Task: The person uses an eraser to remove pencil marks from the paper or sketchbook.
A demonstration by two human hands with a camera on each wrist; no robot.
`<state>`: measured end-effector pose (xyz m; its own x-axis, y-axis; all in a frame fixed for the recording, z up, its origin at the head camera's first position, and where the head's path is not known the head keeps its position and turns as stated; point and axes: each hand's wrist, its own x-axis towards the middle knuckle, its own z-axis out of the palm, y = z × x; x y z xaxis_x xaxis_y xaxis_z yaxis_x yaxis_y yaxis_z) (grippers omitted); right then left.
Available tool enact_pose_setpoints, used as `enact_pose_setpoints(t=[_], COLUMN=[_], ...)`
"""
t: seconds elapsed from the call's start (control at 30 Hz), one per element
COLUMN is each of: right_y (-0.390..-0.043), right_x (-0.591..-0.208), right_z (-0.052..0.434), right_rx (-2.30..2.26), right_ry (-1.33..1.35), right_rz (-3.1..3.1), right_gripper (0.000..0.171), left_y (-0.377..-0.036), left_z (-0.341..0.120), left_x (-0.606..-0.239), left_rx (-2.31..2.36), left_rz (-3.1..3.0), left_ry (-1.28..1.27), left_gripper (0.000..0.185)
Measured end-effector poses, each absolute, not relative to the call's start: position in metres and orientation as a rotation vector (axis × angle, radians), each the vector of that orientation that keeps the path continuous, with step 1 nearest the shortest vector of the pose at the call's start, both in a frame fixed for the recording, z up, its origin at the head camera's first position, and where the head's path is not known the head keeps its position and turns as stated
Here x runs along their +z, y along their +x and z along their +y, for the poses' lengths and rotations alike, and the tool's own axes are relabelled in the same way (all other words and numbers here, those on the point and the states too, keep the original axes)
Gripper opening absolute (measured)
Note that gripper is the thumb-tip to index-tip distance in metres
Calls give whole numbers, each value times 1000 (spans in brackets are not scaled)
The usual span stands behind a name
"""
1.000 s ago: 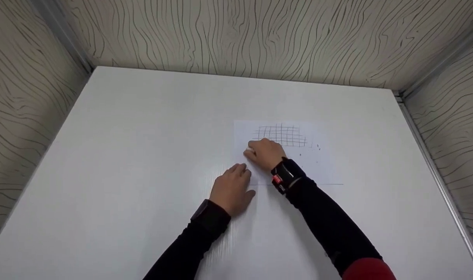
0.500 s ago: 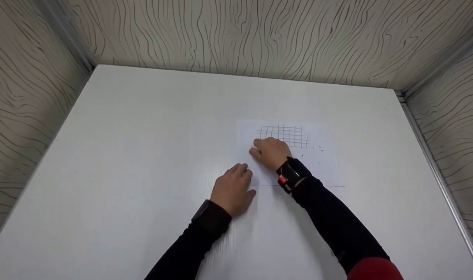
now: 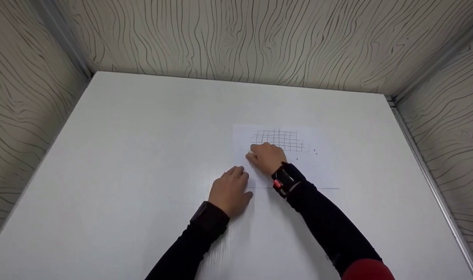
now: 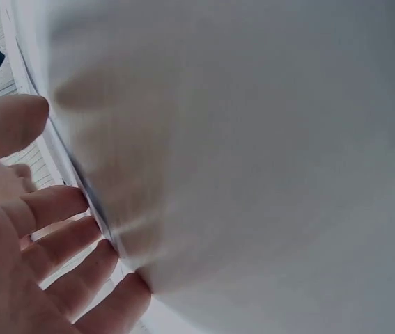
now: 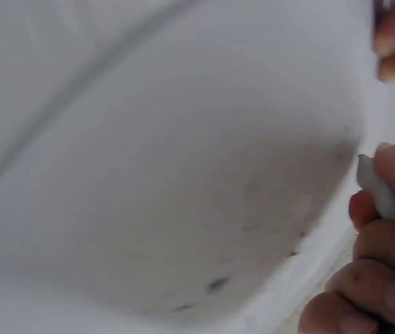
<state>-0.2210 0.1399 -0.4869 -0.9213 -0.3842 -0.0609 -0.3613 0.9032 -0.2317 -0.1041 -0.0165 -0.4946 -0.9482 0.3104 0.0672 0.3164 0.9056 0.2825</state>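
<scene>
I am seeing my right hand (image 3: pixel 268 157) curling its fingers (image 5: pixel 371 250) around a small white eraser (image 3: pixel 251 154), pressing it onto the sheet of paper (image 3: pixel 322 167) just below the pencilled grid (image 3: pixel 279 140). My left hand (image 3: pixel 230 191) is lying flat, fingers relaxed, on the white table (image 3: pixel 143 155) touching the sheet's near left edge.

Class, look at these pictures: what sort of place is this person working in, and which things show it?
Probably a small enclosed work booth: a plain white table hemmed on three sides by wood-grain wall panels. On it lies a sheet of paper with a pencilled grid, where the right hand pinches a small white eraser.
</scene>
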Motion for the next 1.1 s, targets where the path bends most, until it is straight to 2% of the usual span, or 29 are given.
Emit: enact_pose_setpoints(t=[0.27, 0.4, 0.7, 0.9, 1.1], right_y=[-226, -224, -212, -206, -203], right_x=[-488, -487, -477, -483, -485], right_z=[187, 198, 181, 160, 149], right_rx=[-226, -259, -347, -329, -343], right_ry=[-364, -344, -393, -458, -548], right_rz=[3094, 3104, 2991, 2947, 2909], right_gripper=[27, 29, 32, 34, 36], left_y=[-106, -104, -102, -112, -112], left_z=[-16, -19, -21, -8, 3], left_x=[-493, -493, -485, -492, -499], left_rx=[-492, -526, -395, -389, -307], left_rz=[-3063, -3078, -3088, -2991, -2954], left_ry=[-489, -477, -458, -556, -612], left_gripper=[41, 40, 28, 37, 30])
